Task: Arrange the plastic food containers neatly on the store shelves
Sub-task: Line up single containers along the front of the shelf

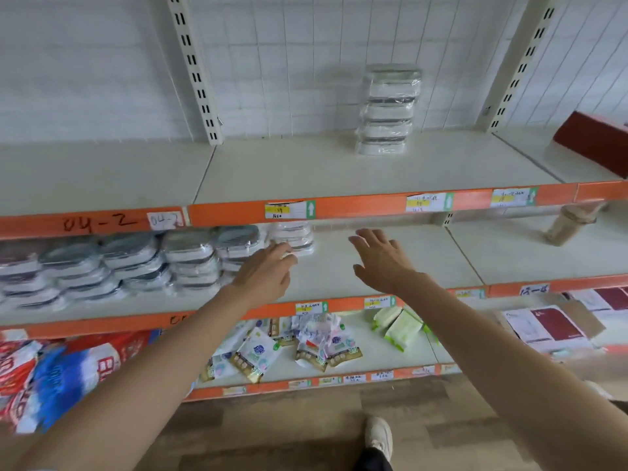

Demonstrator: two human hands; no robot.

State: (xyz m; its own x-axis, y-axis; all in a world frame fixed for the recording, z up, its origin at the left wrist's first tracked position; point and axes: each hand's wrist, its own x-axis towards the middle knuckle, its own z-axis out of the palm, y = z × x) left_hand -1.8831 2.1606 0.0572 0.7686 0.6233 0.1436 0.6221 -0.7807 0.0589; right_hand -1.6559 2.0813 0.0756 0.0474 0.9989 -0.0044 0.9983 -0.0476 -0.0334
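Note:
Several stacks of wrapped plastic food containers (129, 263) with grey lids fill the left part of the middle shelf (390, 263). A short white stack (292, 237) stands at their right end. My left hand (268, 270) reaches into the shelf, its fingertips at the base of that white stack; the fingers look fairly straight. My right hand (380, 260) hovers open, fingers spread, over the bare shelf to the right. A tall stack of wrapped containers (387, 110) stands on the upper shelf (306, 171).
A red box (594, 141) lies at the upper shelf's right end. A beige bottle (571, 222) lies tipped on the middle shelf, far right. The lower shelf holds small packets (258, 355), green packs (397, 324) and red-blue bags (51, 372). My shoe (379, 436) is on the wood floor.

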